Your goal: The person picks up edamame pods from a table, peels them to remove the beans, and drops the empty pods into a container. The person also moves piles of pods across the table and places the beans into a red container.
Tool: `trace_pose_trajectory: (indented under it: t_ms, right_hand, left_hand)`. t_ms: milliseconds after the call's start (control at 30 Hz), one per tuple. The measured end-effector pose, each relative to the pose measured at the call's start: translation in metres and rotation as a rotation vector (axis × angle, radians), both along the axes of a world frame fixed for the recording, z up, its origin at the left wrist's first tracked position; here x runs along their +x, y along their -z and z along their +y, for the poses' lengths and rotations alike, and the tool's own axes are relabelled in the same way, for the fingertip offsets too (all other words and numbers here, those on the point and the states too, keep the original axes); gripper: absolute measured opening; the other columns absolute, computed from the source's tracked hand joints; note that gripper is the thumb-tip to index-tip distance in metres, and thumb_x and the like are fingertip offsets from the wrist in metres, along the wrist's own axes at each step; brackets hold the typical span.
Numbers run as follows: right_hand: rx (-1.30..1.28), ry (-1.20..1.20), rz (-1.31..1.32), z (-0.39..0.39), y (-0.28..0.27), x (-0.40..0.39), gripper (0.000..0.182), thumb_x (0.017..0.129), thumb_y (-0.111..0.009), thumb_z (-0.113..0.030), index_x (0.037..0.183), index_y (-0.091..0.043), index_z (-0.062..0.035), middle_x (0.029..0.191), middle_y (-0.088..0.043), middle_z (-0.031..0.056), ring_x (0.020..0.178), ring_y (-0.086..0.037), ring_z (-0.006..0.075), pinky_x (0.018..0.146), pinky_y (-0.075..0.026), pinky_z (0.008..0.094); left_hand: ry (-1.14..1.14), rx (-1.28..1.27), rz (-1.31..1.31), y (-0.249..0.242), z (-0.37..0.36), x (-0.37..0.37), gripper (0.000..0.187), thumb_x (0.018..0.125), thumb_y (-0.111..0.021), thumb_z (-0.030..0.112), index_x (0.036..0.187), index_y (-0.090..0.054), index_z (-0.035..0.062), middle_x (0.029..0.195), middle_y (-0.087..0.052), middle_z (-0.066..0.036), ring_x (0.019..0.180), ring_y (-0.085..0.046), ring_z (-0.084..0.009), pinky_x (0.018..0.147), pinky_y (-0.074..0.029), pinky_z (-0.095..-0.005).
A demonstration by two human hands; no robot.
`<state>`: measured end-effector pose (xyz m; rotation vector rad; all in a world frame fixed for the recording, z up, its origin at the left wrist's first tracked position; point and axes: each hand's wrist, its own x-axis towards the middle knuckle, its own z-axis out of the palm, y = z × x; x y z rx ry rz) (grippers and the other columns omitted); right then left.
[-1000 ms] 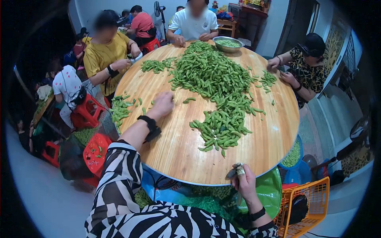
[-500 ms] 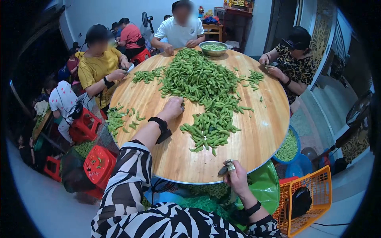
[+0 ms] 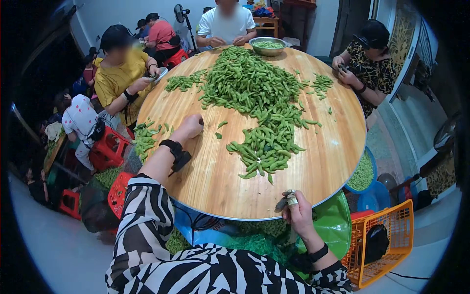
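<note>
A large heap of green soybean pods (image 3: pixel 249 81) lies on the round wooden table (image 3: pixel 205 191), with a tongue of pods reaching toward me. My left hand (image 3: pixel 192 126) is over the table left of the heap, its fingers curled in; whatever they hold is hidden. Right of it lie a couple of loose pods (image 3: pixel 221 125), and beyond the wrist is a smaller pod pile (image 3: pixel 144 142) at the left rim. By the near rim, my right hand (image 3: pixel 299 213) is closed, with dark grey and whitish coverings at the fingertips; I cannot make out anything inside it.
Three people sit around the table, handling pods. A metal bowl (image 3: pixel 268 47) of shelled beans stands at the far rim. Below to the right are a blue basin (image 3: pixel 362 172) of beans and an orange crate (image 3: pixel 387 245). Red stools (image 3: pixel 110 147) stand at left.
My left hand has moved left, away from the heap, and a couple of loose pods now show where it was. My right hand stays closed by the near rim. The view has shifted slightly.
</note>
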<state>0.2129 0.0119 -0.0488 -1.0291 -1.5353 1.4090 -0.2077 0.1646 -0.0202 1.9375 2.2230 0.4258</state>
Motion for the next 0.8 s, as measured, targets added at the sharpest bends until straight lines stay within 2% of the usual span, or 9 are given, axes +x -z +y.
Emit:
trace_pose_trajectory:
  t_ms: [100, 167, 333, 400, 433, 533, 700, 767, 800]
  right_hand:
    - [-0.003, 0.0, -0.001, -0.001, -0.001, 0.0, 0.026, 0.099, -0.038, -0.023, 0.107, -0.053, -0.0035, 0.06, -0.055, 0.0022, 0.044, -0.044, 0.0049, 0.04, -0.033, 0.0191]
    - [-0.065, 0.009, 0.012, -0.001, -0.003, 0.0, 0.02, 0.096, -0.039, -0.01, 0.106, -0.053, 0.0002, 0.069, -0.058, 0.0042, 0.05, -0.051, 0.0081, 0.045, -0.041, 0.0231]
    - [-0.019, -0.006, -0.028, 0.001, 0.0, 0.001, 0.023, 0.098, -0.039, -0.017, 0.106, -0.053, -0.0009, 0.065, -0.057, 0.0032, 0.047, -0.047, 0.0064, 0.043, -0.037, 0.0207]
    - [0.003, 0.0, -0.03, -0.001, 0.003, 0.001, 0.026, 0.099, -0.039, -0.022, 0.106, -0.053, -0.0017, 0.06, -0.054, 0.0019, 0.044, -0.043, 0.0048, 0.04, -0.033, 0.0187]
    - [0.006, 0.006, -0.042, -0.001, 0.002, 0.001, 0.026, 0.099, -0.039, -0.022, 0.106, -0.053, -0.0014, 0.06, -0.053, 0.0018, 0.044, -0.043, 0.0048, 0.04, -0.033, 0.0187]
    - [0.005, 0.013, -0.032, -0.001, -0.001, -0.002, 0.025, 0.099, -0.039, -0.02, 0.106, -0.053, -0.0014, 0.06, -0.053, 0.0017, 0.044, -0.044, 0.0048, 0.04, -0.033, 0.0187]
    - [-0.052, 0.002, -0.063, -0.003, -0.006, 0.002, 0.019, 0.096, -0.041, -0.012, 0.106, -0.053, -0.0003, 0.073, -0.061, 0.005, 0.051, -0.051, 0.0078, 0.047, -0.041, 0.0225]
    - [-0.035, 0.008, -0.073, -0.003, -0.007, 0.001, 0.019, 0.096, -0.042, -0.012, 0.105, -0.053, -0.0001, 0.072, -0.061, 0.005, 0.051, -0.051, 0.0081, 0.047, -0.041, 0.0226]
    - [-0.035, 0.009, -0.074, -0.003, -0.005, 0.001, 0.019, 0.096, -0.042, -0.012, 0.105, -0.053, -0.0001, 0.072, -0.061, 0.005, 0.051, -0.051, 0.0081, 0.047, -0.041, 0.0226]
  left_hand:
    - [-0.01, -0.052, 0.29, -0.01, -0.006, 0.007, 0.02, 0.081, -0.06, 0.021, 0.089, -0.065, 0.0031, 0.086, -0.065, -0.022, 0.082, -0.064, -0.0377, 0.074, -0.05, -0.0468]
    - [0.034, 0.069, 0.223, -0.025, -0.01, 0.031, 0.022, 0.081, -0.06, 0.023, 0.086, -0.065, 0.0027, 0.083, -0.065, -0.022, 0.08, -0.064, -0.0376, 0.072, -0.05, -0.0468]
    - [-0.023, 0.195, 0.167, -0.021, 0.015, 0.039, 0.024, 0.081, -0.062, 0.024, 0.083, -0.066, 0.0002, 0.075, -0.065, -0.019, 0.072, -0.065, -0.0332, 0.063, -0.051, -0.0442]
    - [-0.07, -0.002, -0.347, -0.026, 0.022, 0.026, 0.019, 0.083, -0.062, 0.018, 0.088, -0.065, -0.0001, 0.072, -0.065, -0.013, 0.063, -0.064, -0.024, 0.051, -0.048, -0.0378]
    - [-0.072, -0.001, -0.347, -0.032, 0.017, 0.027, 0.019, 0.083, -0.062, 0.018, 0.088, -0.065, -0.0001, 0.072, -0.065, -0.013, 0.063, -0.064, -0.024, 0.051, -0.048, -0.0378]
    - [-0.036, -0.195, -0.85, -0.037, 0.003, 0.02, 0.015, 0.083, -0.062, 0.006, 0.097, -0.062, 0.0038, 0.079, -0.064, -0.005, 0.058, -0.06, -0.0131, 0.045, -0.042, -0.0261]
    - [-0.008, -0.1, -0.909, -0.023, -0.01, 0.019, 0.016, 0.085, -0.06, 0.005, 0.102, -0.061, 0.0037, 0.086, -0.065, -0.007, 0.065, -0.06, -0.013, 0.047, -0.045, -0.0242]
    - [0.012, -0.196, -1.262, -0.028, -0.014, 0.017, 0.016, 0.085, -0.06, 0.005, 0.101, -0.06, 0.0019, 0.087, -0.065, -0.008, 0.064, -0.06, -0.012, 0.046, -0.044, -0.0222]
    - [0.013, -0.196, -1.262, -0.028, -0.013, 0.018, 0.016, 0.085, -0.06, 0.005, 0.101, -0.06, 0.0019, 0.087, -0.065, -0.008, 0.064, -0.06, -0.012, 0.046, -0.044, -0.0222]
